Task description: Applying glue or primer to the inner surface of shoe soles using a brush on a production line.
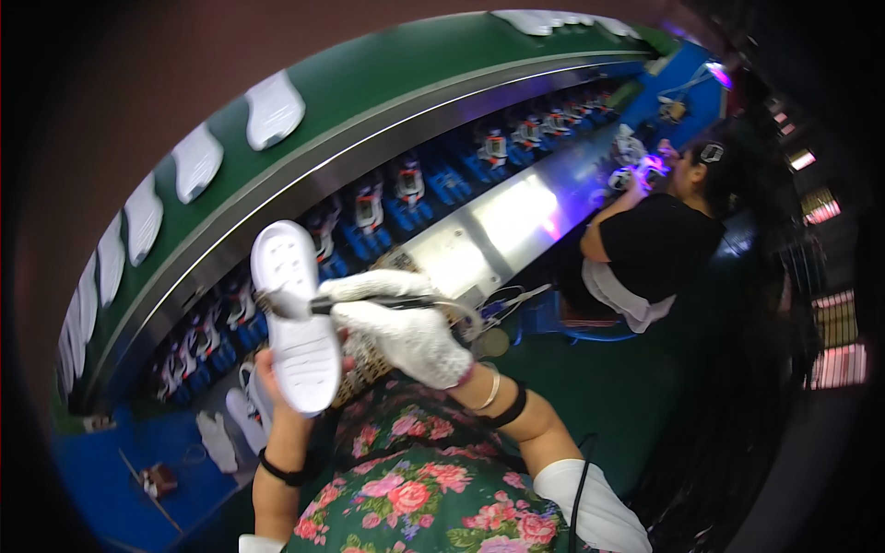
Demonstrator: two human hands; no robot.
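Observation:
A white shoe sole [307, 364] stands upright in front of me, its grooved and holed face turned toward me. My bare left hand [267, 378] grips its lower part from behind, fingers closed at the edges. My right hand [406, 336], in a white knitted glove, is closed around the dark handle of a thin tool that looks like a brush [318, 305]. The tool's blurred, greyish tip lies over the middle of the sole; whether it touches cannot be made out. Under my hands is a leopard-print cloth [364, 370].
A green conveyor belt [341, 88] carries several white soles [275, 111]. Below it, shoe uppers [369, 212] sit on blue holders. A metal ledge [452, 253] runs rightward to a seated co-worker [654, 240]. At lower left, a blue table [101, 488] bears a white glove [217, 442].

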